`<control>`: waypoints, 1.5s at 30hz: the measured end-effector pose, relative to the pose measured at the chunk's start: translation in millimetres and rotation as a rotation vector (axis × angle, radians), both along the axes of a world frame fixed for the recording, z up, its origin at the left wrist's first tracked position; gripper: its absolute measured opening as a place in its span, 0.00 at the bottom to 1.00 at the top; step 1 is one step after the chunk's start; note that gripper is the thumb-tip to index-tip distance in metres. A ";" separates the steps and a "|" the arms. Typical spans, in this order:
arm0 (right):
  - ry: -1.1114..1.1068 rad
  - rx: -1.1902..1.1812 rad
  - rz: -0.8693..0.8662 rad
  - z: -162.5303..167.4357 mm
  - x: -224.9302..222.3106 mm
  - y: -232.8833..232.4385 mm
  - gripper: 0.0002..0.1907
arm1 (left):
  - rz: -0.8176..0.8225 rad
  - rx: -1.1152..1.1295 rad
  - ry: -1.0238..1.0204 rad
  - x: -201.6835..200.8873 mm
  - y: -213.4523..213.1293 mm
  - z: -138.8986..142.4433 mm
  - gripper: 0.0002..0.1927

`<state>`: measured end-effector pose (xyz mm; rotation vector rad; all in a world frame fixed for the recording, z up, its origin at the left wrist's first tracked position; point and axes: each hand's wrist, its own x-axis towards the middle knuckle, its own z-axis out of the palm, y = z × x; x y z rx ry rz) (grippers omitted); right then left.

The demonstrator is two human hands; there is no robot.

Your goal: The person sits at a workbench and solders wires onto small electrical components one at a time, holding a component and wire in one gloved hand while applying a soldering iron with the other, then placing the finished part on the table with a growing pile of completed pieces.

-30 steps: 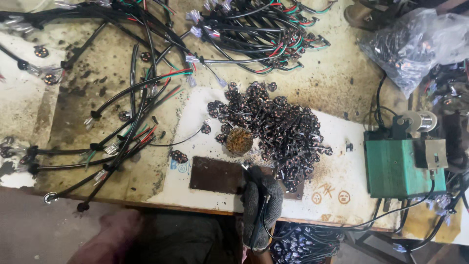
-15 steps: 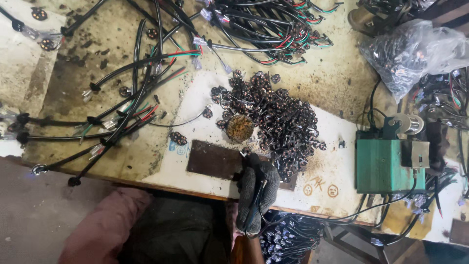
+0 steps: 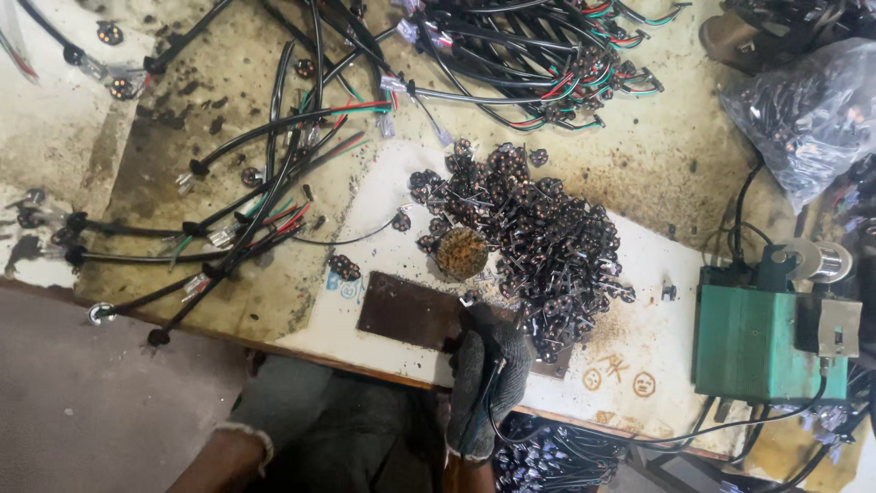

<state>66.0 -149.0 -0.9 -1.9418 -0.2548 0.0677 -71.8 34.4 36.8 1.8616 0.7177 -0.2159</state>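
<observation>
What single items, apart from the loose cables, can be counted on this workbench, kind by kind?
Green box: 1
Dark metal plate: 1
Round brass wire ball: 1
Clear plastic bag: 1
Heap of small dark connectors: 1
Gloved hand: 1
Total: 6

Ahead of the gloved hand (image 3: 488,383), the connector pile (image 3: 529,237) blocks the tabletop (image 3: 639,164); cables (image 3: 255,201) crowd the left, a green box (image 3: 748,342) the right. The brown plate (image 3: 406,310) lies bare.

Workshop: stained workbench (image 3: 639,173), cable harnesses (image 3: 511,55), connector pile (image 3: 538,237).
</observation>
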 end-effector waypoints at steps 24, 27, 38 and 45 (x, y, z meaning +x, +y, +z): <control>0.086 -0.160 -0.084 -34.1 5.0 -13.2 0.14 | 0.107 0.966 0.015 -8.3 87.2 -17.3 0.19; 0.030 -0.187 -0.050 -20.9 3.8 -4.9 0.14 | 0.028 0.882 0.116 -6.4 94.6 -4.5 0.16; -0.013 0.147 0.108 -14.2 -6.9 -8.9 0.13 | 0.808 -0.132 -0.437 -25.5 85.1 4.3 0.16; -0.013 0.256 0.134 -3.2 -39.3 6.5 0.12 | 1.110 -0.436 -0.838 35.7 6.7 -2.8 0.18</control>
